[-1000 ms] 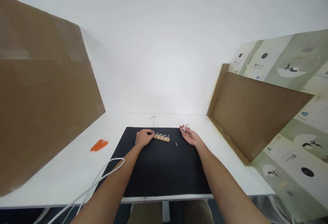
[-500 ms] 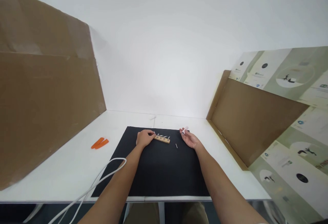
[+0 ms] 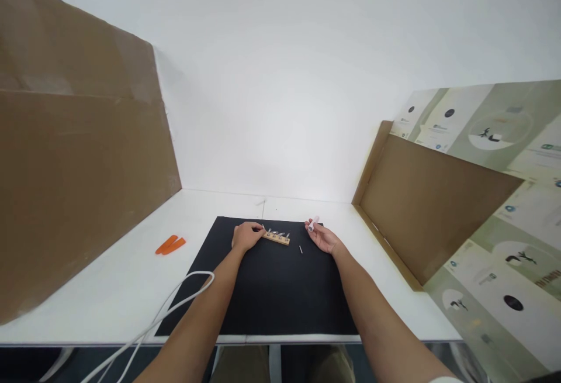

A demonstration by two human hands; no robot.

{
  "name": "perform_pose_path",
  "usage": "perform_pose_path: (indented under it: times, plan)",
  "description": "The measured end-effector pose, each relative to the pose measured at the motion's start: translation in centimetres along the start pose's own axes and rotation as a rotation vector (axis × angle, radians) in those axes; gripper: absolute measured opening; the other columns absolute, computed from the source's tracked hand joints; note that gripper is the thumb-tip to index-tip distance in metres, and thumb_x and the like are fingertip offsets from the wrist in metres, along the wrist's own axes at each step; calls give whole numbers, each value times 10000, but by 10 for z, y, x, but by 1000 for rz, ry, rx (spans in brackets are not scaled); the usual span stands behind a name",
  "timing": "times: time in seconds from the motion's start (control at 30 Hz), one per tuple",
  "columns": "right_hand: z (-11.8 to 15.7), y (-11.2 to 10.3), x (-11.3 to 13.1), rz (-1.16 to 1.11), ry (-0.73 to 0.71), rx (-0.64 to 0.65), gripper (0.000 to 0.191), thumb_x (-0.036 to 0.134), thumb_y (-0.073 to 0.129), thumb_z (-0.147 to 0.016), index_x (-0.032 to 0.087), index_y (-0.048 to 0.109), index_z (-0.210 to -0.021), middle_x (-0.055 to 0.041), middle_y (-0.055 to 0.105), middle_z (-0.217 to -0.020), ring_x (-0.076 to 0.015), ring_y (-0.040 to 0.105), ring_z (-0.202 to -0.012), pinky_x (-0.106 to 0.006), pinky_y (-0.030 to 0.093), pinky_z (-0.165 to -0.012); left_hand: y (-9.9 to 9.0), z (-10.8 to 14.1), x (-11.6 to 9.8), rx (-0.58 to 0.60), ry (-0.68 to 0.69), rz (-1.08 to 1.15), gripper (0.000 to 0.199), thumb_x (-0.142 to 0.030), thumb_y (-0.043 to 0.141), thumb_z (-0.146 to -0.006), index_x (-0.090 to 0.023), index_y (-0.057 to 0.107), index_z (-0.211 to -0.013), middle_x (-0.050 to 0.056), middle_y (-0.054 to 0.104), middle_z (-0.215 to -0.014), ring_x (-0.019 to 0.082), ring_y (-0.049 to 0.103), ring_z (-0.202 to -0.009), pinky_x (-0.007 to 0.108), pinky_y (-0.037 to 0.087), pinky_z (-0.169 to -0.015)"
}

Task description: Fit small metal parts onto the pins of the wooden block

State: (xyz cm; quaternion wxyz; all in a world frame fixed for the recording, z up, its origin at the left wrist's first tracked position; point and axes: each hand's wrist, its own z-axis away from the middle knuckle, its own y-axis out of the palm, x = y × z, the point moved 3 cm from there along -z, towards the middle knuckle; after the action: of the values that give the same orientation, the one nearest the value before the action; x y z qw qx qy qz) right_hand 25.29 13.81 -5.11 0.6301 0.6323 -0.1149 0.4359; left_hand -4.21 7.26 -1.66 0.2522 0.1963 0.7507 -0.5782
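Note:
A small wooden strip point(image 3: 277, 238) with several metal pieces standing along it lies near the back of the black mat point(image 3: 284, 301). My left hand point(image 3: 248, 235) is closed at the strip's left end, fingertips pinching there; they cover that end. Off to the right, my right hand point(image 3: 322, 237) holds a pale pink cylinder point(image 3: 313, 224) tilted between its fingers, over the mat's back right corner. On the mat between the strip and my right hand lies a short thin metal pin point(image 3: 300, 249), touched by neither hand.
Two orange pieces point(image 3: 170, 245) lie on the white table point(image 3: 114, 289) left of the mat. A white cable point(image 3: 175, 302) loops over the mat's left edge by my left forearm. Cardboard panels point(image 3: 79, 155) stand at left, and an open cardboard box point(image 3: 438, 202) at right.
My right hand has turned the pink cylinder slightly and shifted a little to the left. My left hand stays at the strip's left end. The view has moved slightly.

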Motion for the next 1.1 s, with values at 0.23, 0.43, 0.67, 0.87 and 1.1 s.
perform_pose_path:
  times: [0.23,0.43,0.67,0.87,1.1]
  plan:
    - [-5,-4,0,46,27,47,205,71,685,-800,107,609,-986,-78,722,-919,-139,724,-835,-194,608,-748,1,-1,2,-2,-7,-9,242,-466,623,-747,-299,775,-833,-3,770,-969,248,669,-987,376,390,-1003]
    - [-7,-5,0,102,58,79,266,54,699,-772,93,598,-1016,-93,723,-929,-159,730,-831,-223,607,-773,2,-3,4,13,-13,1,247,-475,657,-717,-300,774,-845,-10,770,-962,233,670,-986,323,439,-928]
    - [-4,-3,2,171,95,86,308,51,717,-746,107,584,-1019,-78,722,-904,-168,732,-829,-236,600,-778,4,-8,7,34,-45,10,257,-484,681,-691,-293,782,-829,-13,771,-946,233,671,-981,304,441,-920]
    - [-3,3,1,208,92,101,313,55,749,-717,131,580,-968,-61,715,-898,-158,727,-831,-235,587,-801,5,-10,8,36,-42,21,215,-462,681,-695,-309,782,-808,-31,771,-928,229,678,-972,302,448,-901]
    - [-6,13,-3,252,79,101,357,55,769,-693,136,562,-972,-59,707,-902,-158,723,-841,-272,573,-855,4,-8,7,20,-28,49,203,-452,672,-710,-316,784,-811,-37,770,-958,225,675,-997,299,444,-910]
